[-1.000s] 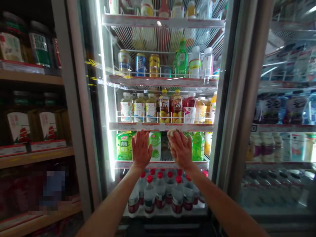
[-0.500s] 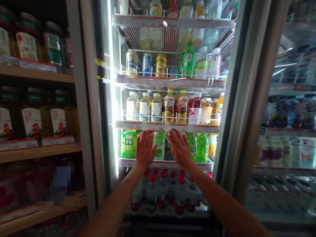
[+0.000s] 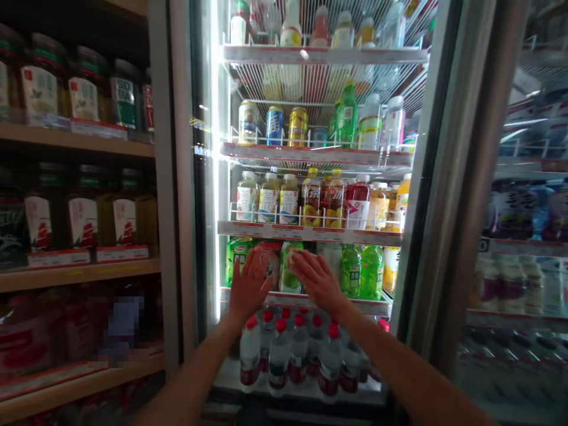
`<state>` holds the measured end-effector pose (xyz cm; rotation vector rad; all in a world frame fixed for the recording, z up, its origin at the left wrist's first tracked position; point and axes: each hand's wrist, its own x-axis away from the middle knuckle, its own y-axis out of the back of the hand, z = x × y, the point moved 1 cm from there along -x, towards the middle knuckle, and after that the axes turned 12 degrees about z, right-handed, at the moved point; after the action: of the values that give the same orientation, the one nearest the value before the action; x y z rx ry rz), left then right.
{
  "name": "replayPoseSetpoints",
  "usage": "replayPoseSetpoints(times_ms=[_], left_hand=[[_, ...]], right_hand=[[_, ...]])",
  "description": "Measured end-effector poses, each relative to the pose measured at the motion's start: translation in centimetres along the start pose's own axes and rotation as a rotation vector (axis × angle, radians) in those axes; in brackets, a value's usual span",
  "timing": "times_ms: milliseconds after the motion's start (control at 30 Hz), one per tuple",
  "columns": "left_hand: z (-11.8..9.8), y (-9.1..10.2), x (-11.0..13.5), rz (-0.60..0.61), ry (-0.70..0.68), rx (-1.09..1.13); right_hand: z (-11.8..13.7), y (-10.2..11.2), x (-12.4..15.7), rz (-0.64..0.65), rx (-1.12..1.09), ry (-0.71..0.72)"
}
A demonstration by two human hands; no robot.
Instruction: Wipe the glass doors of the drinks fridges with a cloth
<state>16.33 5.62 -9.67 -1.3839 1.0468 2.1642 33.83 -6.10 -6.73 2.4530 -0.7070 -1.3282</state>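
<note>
My left hand [image 3: 251,283] is raised with its fingers stretched out, flat toward the glass of a lit drinks cooler. To its right, my right hand [image 3: 316,279] presses a crumpled pale cloth [image 3: 293,257] under its fingertips against the glass. Only a small edge of the cloth shows beyond the fingers. Behind the hands stands a shelf with a green pouch-like pack [image 3: 236,255], a green-labelled bottle [image 3: 290,277] and more green bottles [image 3: 371,272]. The hands cover part of that row.
Red-capped water bottles [image 3: 280,352] fill the cooler's bottom. Bottled teas [image 3: 289,200] and cans [image 3: 274,125] stand on higher shelves. A metal door frame [image 3: 470,177] runs down the right side. On the left, a wooden shelf [image 3: 80,271] carries large bottles.
Both hands have slid left across the glass. The right hand, with the cloth, now lies before the green-labelled bottle. The whole view has shifted slightly.
</note>
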Motion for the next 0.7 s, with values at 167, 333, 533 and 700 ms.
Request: replayPoseSetpoints(times_ms=[167, 333, 533, 700], left_hand=[[3.1, 0.4, 1.9, 0.039, 0.145, -0.002], [4.9, 0.7, 2.9, 0.047, 0.278, 0.025], [6.9, 1.3, 4.0, 0.095, 0.353, 0.037], [8.1, 1.4, 4.9, 0.096, 0.381, 0.037]], right_hand=[[-2.6, 1.0, -3.6, -0.235, 0.027, -0.323], [2.1, -0.8, -2.4, 0.015, -0.004, 0.003], [2.0, -0.5, -6.3, 0.002, -0.026, -0.051], [3.0, -1.0, -8.6, -0.018, -0.019, -0.082]])
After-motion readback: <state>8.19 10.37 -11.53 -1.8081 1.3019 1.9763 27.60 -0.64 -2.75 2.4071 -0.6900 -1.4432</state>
